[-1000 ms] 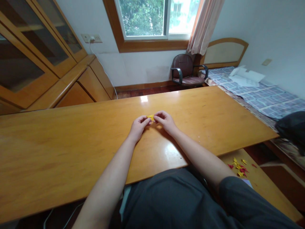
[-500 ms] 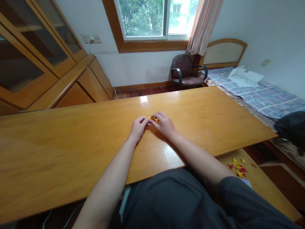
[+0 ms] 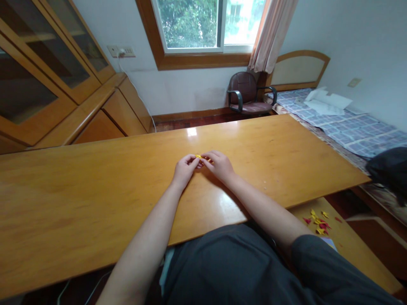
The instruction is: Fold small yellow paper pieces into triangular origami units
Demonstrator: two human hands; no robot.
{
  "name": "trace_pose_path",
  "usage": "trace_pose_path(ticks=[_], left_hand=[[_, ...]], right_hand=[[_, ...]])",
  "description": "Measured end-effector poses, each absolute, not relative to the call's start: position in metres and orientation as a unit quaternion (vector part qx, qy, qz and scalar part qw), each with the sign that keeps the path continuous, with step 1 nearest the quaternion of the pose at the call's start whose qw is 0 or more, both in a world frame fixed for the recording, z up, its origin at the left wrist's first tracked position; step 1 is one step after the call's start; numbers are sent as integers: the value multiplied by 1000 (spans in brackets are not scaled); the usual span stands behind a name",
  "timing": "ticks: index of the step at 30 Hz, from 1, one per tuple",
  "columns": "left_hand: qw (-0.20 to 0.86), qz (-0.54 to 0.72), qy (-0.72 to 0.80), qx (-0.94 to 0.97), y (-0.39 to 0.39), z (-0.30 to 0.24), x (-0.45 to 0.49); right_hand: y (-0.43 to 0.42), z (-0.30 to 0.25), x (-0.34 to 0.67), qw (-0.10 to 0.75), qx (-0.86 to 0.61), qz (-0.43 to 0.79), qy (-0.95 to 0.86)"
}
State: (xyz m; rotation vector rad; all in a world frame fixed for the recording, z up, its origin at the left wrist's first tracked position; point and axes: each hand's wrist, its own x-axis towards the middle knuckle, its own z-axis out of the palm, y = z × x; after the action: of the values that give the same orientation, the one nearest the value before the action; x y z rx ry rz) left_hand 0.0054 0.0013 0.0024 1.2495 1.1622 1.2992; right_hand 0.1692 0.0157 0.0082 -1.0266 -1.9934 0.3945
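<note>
Over the middle of the wooden table (image 3: 127,203), both hands meet at a small piece of folded yellow paper (image 3: 198,156). My left hand (image 3: 185,170) pinches its left side between thumb and fingers. From the right, my right hand (image 3: 220,164) pinches the other side, fingers bent around it. Much of the paper is hidden behind the fingers, so its full shape cannot be made out. To my lower right, several small folded yellow and red paper pieces (image 3: 321,226) lie in a loose group on a lower wooden surface (image 3: 356,254).
A white and bluish sheet (image 3: 329,243) lies beside the folded pieces. Past the table's far edge stands a brown armchair (image 3: 244,91). A bed (image 3: 359,127) with a black bag (image 3: 389,171) is on the right, and a glass-door cabinet (image 3: 41,63) on the left.
The right hand's fingers have closed in slightly over the yellow paper, and less of it shows on that side. Otherwise both hands stay in the same place.
</note>
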Motion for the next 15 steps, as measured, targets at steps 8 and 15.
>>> trace_pose_path(ticks=[8,15], left_hand=[[444,528,490,533,3,-1,3],[464,542,478,512,3,1,6]], right_hand=[[12,6,169,380,-429,54,-818],[11,6,169,331,-426,-57,-840]])
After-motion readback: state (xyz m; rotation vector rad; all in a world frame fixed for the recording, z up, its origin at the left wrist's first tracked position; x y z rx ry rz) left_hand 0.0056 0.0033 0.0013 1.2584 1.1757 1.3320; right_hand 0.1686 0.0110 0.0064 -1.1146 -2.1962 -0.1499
